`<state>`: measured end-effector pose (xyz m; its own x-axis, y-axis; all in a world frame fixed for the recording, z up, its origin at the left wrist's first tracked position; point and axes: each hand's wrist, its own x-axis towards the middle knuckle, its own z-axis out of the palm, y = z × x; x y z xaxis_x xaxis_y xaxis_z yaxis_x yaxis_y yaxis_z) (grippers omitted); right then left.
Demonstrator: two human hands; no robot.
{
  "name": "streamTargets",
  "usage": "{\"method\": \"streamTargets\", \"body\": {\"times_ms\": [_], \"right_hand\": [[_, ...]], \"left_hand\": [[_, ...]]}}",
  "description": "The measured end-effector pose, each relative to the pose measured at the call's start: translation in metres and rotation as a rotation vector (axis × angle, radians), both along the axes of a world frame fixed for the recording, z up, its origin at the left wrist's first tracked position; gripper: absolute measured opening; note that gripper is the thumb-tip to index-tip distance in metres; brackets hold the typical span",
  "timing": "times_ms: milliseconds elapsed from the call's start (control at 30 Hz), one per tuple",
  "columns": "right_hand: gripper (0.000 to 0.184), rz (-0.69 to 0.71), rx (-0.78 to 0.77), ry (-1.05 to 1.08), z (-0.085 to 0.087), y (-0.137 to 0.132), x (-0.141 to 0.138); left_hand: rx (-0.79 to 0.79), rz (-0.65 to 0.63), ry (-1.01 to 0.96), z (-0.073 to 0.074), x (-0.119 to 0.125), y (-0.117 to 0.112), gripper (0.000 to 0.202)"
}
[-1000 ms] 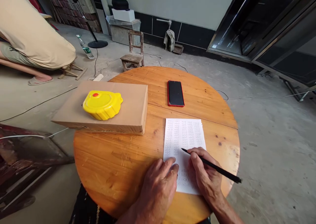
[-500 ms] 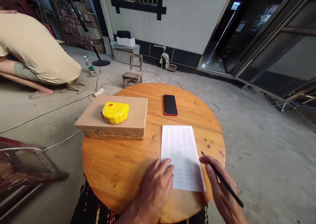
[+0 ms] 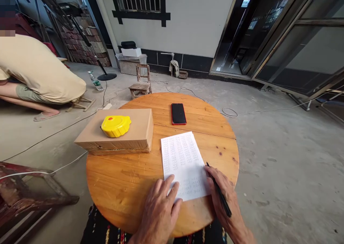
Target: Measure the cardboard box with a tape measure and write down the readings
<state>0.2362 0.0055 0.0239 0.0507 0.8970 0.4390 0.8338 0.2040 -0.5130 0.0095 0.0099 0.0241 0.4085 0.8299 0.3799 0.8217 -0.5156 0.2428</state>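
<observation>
A white sheet of paper (image 3: pixel 182 161) printed with rows of small figures lies on the round wooden table (image 3: pixel 129 179). My left hand (image 3: pixel 159 210) rests flat on the sheet's near left corner, fingers spread. My right hand (image 3: pixel 224 197) sits at the sheet's right edge, closed around a black pen (image 3: pixel 219 195) whose tip points away from me. A red-cased phone (image 3: pixel 178 113) lies face up farther back. A yellow tape measure (image 3: pixel 115 125) sits on a flat cardboard box (image 3: pixel 134 132) at the table's left.
A person in a beige shirt (image 3: pixel 40 71) bends low at the left. A small wooden stool (image 3: pixel 140 84), a water bottle (image 3: pixel 94 81), cables and a stand base lie on the concrete floor behind. A rusty metal frame (image 3: pixel 24 193) stands at my near left. Glass doors are on the right.
The view pulled back and up. My right hand lifted the pen off the sheet, swung right, then settled at the sheet's right edge. The sheet has turned slightly.
</observation>
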Motion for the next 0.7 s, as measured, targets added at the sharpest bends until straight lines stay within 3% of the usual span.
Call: {"method": "streamTargets", "body": {"times_ms": [100, 200, 333, 433, 533, 700], "right_hand": [[0.027, -0.014, 0.068, 0.015, -0.009, -0.014, 0.004], [0.034, 0.011, 0.136, -0.009, -0.030, -0.034, 0.004], [0.045, 0.015, 0.228, -0.038, -0.059, -0.044, 0.003], [0.044, 0.009, 0.212, -0.021, -0.068, -0.043, 0.002], [0.038, -0.015, 0.175, 0.004, -0.060, -0.044, 0.001], [0.031, 0.037, 0.131, -0.074, -0.023, -0.033, 0.009]], "left_hand": [[0.014, -0.046, -0.015, 0.008, 0.010, -0.002, 0.034], [-0.002, -0.171, 0.011, 0.014, 0.024, 0.000, 0.039], [-0.097, -0.258, 0.049, 0.015, 0.036, 0.004, 0.049], [-0.175, -0.301, 0.064, 0.013, 0.035, 0.007, 0.051], [-0.234, -0.331, 0.065, 0.015, 0.028, 0.008, 0.048], [-0.246, -0.375, 0.016, 0.015, 0.019, 0.005, 0.053]]}}
